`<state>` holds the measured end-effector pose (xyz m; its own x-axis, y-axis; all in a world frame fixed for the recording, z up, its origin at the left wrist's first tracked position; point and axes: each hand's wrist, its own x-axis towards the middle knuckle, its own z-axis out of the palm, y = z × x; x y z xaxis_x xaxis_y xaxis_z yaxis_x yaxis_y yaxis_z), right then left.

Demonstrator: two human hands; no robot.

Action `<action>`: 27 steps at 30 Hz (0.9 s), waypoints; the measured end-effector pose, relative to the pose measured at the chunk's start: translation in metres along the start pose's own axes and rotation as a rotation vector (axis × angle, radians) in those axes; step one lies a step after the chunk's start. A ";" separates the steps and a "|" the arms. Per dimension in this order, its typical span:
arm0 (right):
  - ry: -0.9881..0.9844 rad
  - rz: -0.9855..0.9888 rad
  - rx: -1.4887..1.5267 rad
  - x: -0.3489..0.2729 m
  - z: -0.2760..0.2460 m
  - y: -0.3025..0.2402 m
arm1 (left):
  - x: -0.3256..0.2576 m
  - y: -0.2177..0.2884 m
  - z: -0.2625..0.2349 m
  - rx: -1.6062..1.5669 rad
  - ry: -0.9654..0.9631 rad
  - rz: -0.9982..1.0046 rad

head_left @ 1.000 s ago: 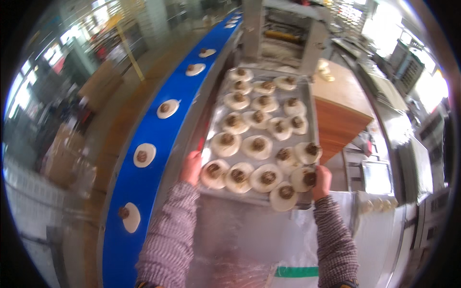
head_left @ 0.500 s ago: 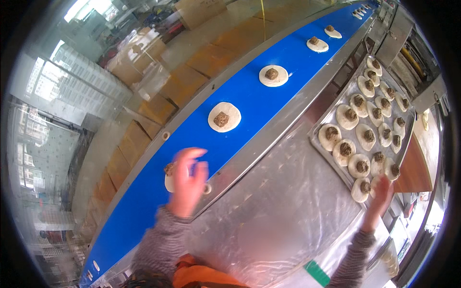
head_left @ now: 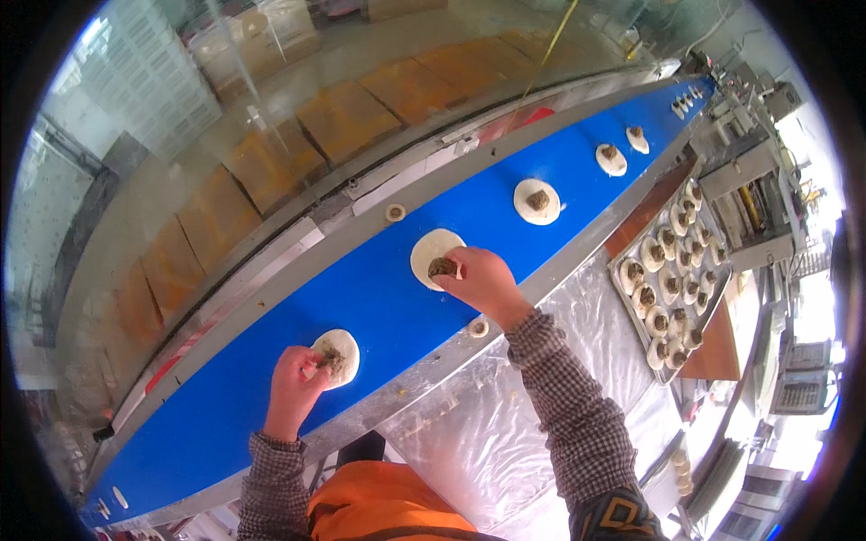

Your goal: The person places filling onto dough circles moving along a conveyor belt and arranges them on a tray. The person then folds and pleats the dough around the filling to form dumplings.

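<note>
On the blue conveyor belt point(head_left: 244, 383), two flat, pale dough rounds lie under my hands. My left hand point(head_left: 296, 389) is over the nearer dough round point(head_left: 347, 371), thumb and fingers closed at the brownish-green filling lump point(head_left: 333, 358) in its middle. Reaching further up the belt, my right hand point(head_left: 485, 284) pinches the filling lump point(head_left: 442, 267) on the second dough round point(head_left: 435, 246). My fingers hide part of each lump and one edge of each round. Both rounds look flat on the belt.
Further up the belt is another filled dough round point(head_left: 548, 211), with several more beyond. A metal tray point(head_left: 665, 373) of filled rounds stands at the right, by a plastic-covered table point(head_left: 532, 433). A metal rail point(head_left: 271, 311) runs along the belt's far side.
My right hand has left the tray and crossed to a dough round on the belt. My left hand has come down and closed at a filling lump. The view has shifted.
</note>
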<state>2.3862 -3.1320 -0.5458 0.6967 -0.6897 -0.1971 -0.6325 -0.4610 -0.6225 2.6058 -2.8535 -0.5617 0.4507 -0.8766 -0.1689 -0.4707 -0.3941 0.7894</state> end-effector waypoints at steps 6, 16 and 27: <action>0.271 0.023 -0.068 0.012 0.033 -0.028 | -0.019 -0.038 -0.021 0.223 0.291 0.088; 0.112 -0.093 0.197 -0.050 0.110 -0.115 | -0.044 -0.077 -0.117 0.270 -0.338 -0.160; 0.334 0.444 1.390 -0.204 0.063 0.012 | -0.067 0.014 -0.055 -0.725 -0.752 -0.547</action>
<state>2.2579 -2.9620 -0.5611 0.3103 -0.8083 -0.5003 0.1860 0.5677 -0.8019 2.6111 -2.7850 -0.5068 -0.2155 -0.6776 -0.7032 0.2966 -0.7315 0.6140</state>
